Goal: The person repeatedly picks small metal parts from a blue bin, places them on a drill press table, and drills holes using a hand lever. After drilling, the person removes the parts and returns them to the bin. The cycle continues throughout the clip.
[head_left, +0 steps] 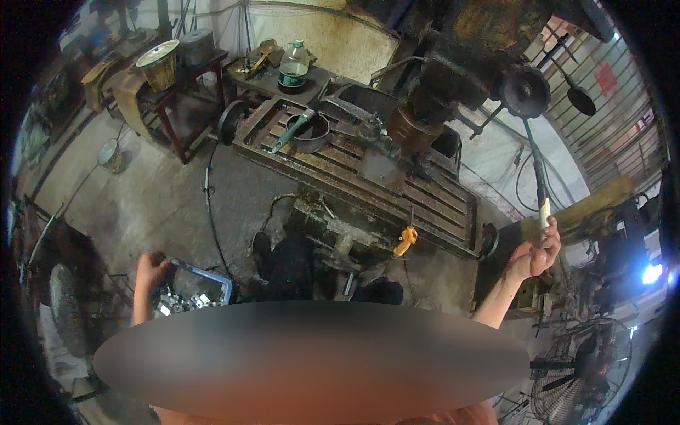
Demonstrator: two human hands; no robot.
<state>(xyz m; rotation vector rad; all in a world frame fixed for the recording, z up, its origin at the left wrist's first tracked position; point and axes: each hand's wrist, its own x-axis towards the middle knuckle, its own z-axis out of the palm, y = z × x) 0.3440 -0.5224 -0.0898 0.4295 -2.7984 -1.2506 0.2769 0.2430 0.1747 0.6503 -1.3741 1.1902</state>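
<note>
On the right, my right hand [537,256] is wrapped round the pale grip of a long machine lever [542,188], which runs up to a dark round hub [525,91]. Low on the left, my left hand [149,270] is at the corner of a blue-grey crate [225,289], its fingers curled; whatever they hold is too small to make out. Small shiny metal pieces [185,300] lie in the crate. Between my hands stands a slotted machine table [347,170], with a dark round pan [312,134] and a green-handled brush [292,132] on it.
A yellow-orange tool or handle [406,242] hangs at the table's front edge. Behind stand a clear bottle with a green label [293,67] and a bucket [158,64] on a bench. A caged fan [584,368] is at lower right. A hose [207,188] lies on the floor.
</note>
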